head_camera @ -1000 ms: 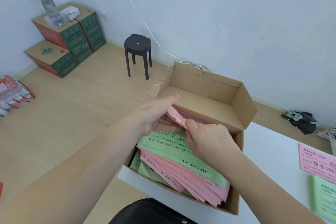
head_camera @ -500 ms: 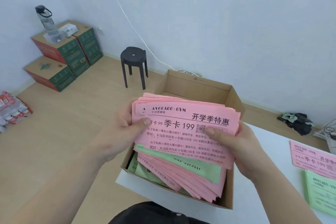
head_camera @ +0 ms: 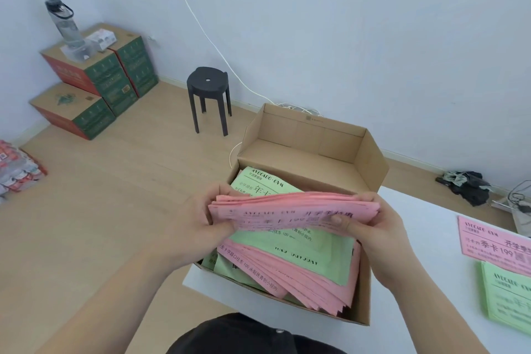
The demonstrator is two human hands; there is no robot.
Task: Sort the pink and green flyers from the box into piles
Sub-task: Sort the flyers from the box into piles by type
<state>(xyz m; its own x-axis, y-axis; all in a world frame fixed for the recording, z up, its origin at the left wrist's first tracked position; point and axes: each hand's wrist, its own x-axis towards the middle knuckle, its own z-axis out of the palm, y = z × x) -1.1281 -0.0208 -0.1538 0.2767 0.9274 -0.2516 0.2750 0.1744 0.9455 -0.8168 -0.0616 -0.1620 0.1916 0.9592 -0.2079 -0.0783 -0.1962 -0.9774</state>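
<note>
fingers (head_camera: 340, 220) of l hand (head_camera: 198, 227) & r hand (head_camera: 379, 227) clamped on pink flyer stack (head_camera: 293, 210) above box (head_camera: 310, 135).

The bare left forearm (head_camera: 115, 290) and right forearm (head_camera: 431, 310) converge forward. The left hand (head_camera: 198, 221) grips one end of a thin sheaf of pink paper flyers (head_camera: 293, 208), its thumb seemingly beneath the near edge. The right hand (head_camera: 373, 227) pinches the other end, thumb on the near face.
</note>
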